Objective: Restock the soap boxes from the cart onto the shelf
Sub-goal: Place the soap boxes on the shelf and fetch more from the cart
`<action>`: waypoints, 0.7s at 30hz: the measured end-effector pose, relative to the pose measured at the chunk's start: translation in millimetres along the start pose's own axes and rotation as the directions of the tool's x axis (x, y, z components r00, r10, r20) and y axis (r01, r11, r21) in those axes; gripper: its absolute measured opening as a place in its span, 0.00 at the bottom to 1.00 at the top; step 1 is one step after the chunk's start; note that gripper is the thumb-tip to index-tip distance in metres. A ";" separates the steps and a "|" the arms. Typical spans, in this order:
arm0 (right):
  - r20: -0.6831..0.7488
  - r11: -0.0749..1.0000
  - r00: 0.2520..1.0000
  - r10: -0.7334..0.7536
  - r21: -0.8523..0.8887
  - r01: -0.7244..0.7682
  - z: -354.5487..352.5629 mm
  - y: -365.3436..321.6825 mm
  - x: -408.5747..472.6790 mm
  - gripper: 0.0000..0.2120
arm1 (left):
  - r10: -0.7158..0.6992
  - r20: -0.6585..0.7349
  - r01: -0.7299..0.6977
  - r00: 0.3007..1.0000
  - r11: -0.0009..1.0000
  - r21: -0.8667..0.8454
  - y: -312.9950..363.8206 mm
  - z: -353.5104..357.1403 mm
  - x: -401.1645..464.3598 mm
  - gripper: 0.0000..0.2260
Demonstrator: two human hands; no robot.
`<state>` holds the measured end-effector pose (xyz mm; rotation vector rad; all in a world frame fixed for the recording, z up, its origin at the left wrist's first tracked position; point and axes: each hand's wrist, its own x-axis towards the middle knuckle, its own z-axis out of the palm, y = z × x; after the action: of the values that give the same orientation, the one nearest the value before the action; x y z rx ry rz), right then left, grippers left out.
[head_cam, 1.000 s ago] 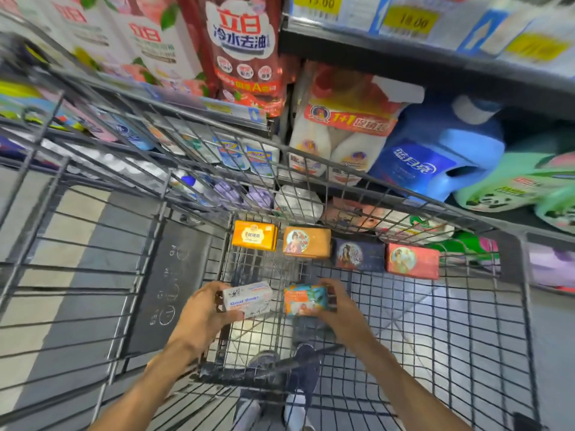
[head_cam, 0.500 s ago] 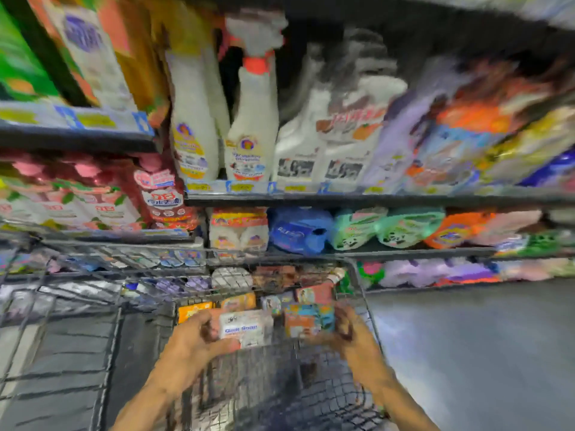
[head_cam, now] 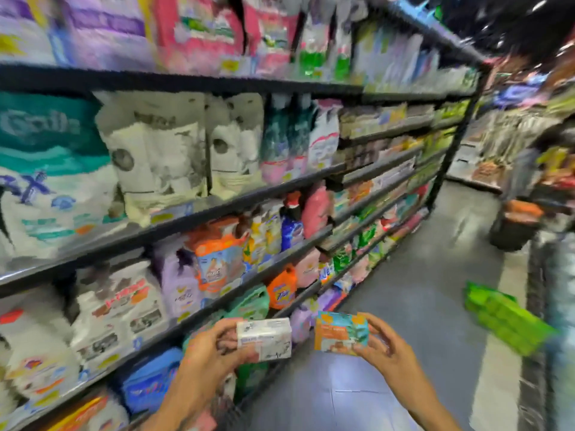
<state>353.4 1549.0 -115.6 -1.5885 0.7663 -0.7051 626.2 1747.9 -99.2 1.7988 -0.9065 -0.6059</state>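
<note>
My left grip (head_cam: 214, 349) and right grip (head_cam: 384, 353) are bare, forearms uncovered, no sleeves, gloves or rings showing.

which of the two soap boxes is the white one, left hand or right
The white soap box is in the left hand; the soap box in the right hand is orange and teal.

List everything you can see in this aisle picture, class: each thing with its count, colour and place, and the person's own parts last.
white soap box: one, white, held low centre
orange soap box: one, orange and teal, held right of the white one
shelves: several tiers, dark, along the left, packed with blurred bags and bottles
orange jug: one, lower shelf
green packs: stack, on the floor right
floor: grey, aisle
left hand: grips the white soap box
right hand: grips the orange soap box
</note>
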 end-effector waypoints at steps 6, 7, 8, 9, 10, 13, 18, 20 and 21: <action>-0.196 0.997 0.977 -0.081 -0.014 0.080 -136.5 -23.2 17.6 0.26 | 0.180 0.141 -0.185 0.974 0.982 0.023 89.2 101.0 80.6 0.21; -0.231 0.996 0.969 -0.084 -0.013 0.083 -159.7 -26.4 20.5 0.26 | 0.206 0.155 -0.210 0.966 0.978 0.008 103.8 120.6 93.6 0.22; -0.264 0.996 0.960 -0.091 -0.007 0.093 -182.1 -31.7 23.2 0.26 | 0.229 0.179 -0.230 0.957 0.973 -0.015 119.7 142.0 104.8 0.23; -0.289 0.995 0.952 -0.103 -0.015 0.103 -205.4 -34.8 27.4 0.25 | 0.249 0.205 -0.246 0.947 0.968 -0.039 134.8 162.8 114.9 0.26; -0.305 0.993 0.945 -0.118 -0.026 0.116 -229.5 -36.2 32.1 0.25 | 0.269 0.221 -0.262 0.937 0.963 -0.063 149.5 184.8 124.7 0.28; -0.347 0.992 0.929 -0.128 -0.059 0.115 -301.6 -38.4 48.8 0.25 | 0.314 0.241 -0.300 0.918 0.949 -0.094 187.0 250.6 157.9 0.26; -0.407 0.990 0.903 -0.136 -0.091 0.108 -406.4 -42.6 84.2 0.27 | 0.352 0.268 -0.327 0.897 0.936 -0.134 240.1 347.5 214.3 0.22; -0.442 0.989 0.886 -0.140 -0.098 0.108 -443.1 -39.9 102.0 0.28 | 0.373 0.283 -0.341 0.884 0.927 -0.157 259.2 379.6 238.6 0.22; -0.458 0.989 0.878 -0.142 -0.103 0.107 -460.0 -38.3 111.5 0.28 | 0.381 0.284 -0.345 0.880 0.923 -0.170 268.2 395.1 251.3 0.22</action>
<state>59.7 1191.2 -9.9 -1.5626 1.0534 -1.1919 399.7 1267.7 -2.7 1.3978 -1.3610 -0.6928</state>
